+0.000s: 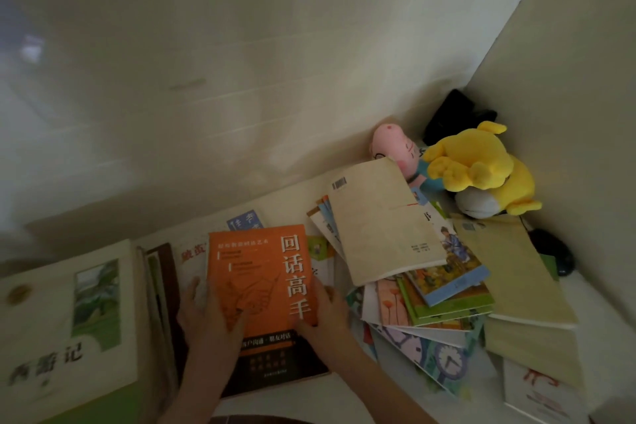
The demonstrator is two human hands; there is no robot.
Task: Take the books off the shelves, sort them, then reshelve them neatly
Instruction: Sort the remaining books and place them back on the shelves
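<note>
Head view shows both hands on one orange book. The left hand grips its left edge, thumb on the cover and fingers curled around the edge. The right hand grips the right edge in the same way, so neither hand is free. This book lies near the person, in the middle of the white surface, on top of other books; I cannot tell if it is lifted or resting on them. It looks like a thin paperback, so I judge it light and a little flexible, with a smooth cover that may slip. A hold at the two long edges suits it better than one corner, which would let it bend. To the left stands a thick white book, probably much heavier and needing both hands. To the right is a loose pile of thin picture books, fanned out, with a beige book on top, tilted; pulling from the bottom could make it slide. In the far right corner sit a pink plush and a yellow plush.
</note>
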